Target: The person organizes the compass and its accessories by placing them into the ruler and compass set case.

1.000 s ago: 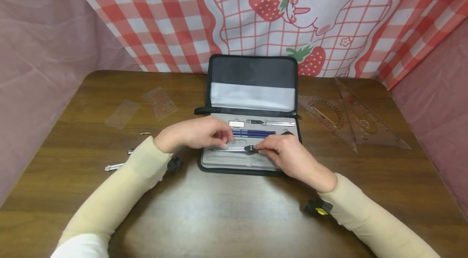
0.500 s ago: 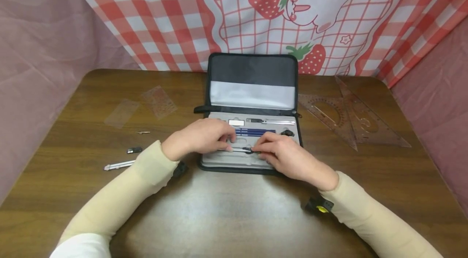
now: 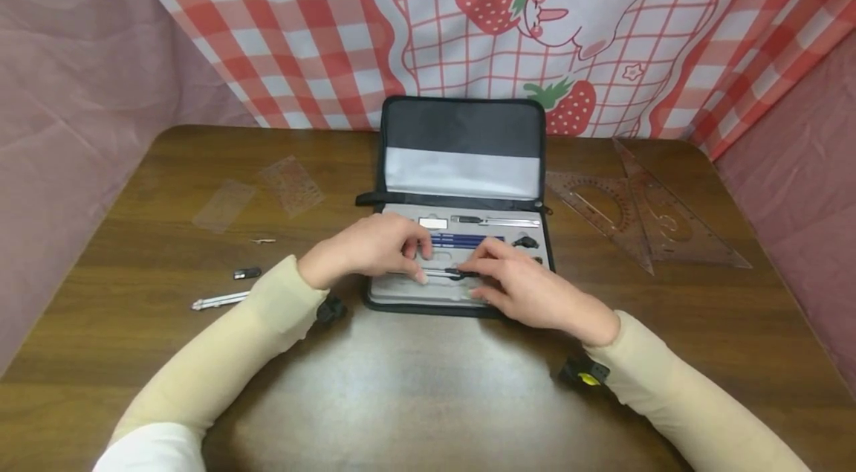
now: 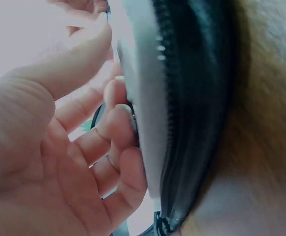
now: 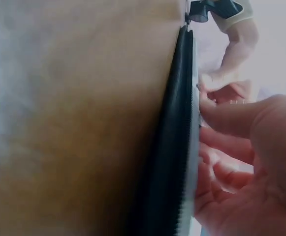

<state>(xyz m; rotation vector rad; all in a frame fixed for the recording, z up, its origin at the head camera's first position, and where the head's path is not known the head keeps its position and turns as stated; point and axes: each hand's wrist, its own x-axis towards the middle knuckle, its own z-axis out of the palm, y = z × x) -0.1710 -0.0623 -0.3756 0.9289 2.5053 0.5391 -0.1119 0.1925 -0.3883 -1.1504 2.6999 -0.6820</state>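
Observation:
In the head view a silver compass with a black head (image 3: 455, 273) lies in the grey tray (image 3: 414, 291) of an unzipped black case. Above its left part is my left hand (image 3: 368, 249), thumb at the silver legs and fingertips apart from the thumb. My right hand (image 3: 535, 286) has its fingertips at the black head, with the thumb lower on the tray. In the left wrist view the left hand's (image 4: 79, 132) bent fingers rest at the tray. The right wrist view shows the right hand (image 5: 251, 152) along the case edge (image 5: 174, 118).
The tray also holds blue pencils (image 3: 468, 241), a white eraser (image 3: 433, 224) and another compass (image 3: 511, 222). Left on the table lie clear templates (image 3: 291, 185), a small metal piece (image 3: 263, 241), a black piece (image 3: 247, 273) and silver legs (image 3: 219, 301). Clear set squares (image 3: 675, 227) lie right.
The compass's black head has settled lower in the tray. My right thumb has moved off it toward the front. My left hand has shifted slightly right, its thumb a little lower.

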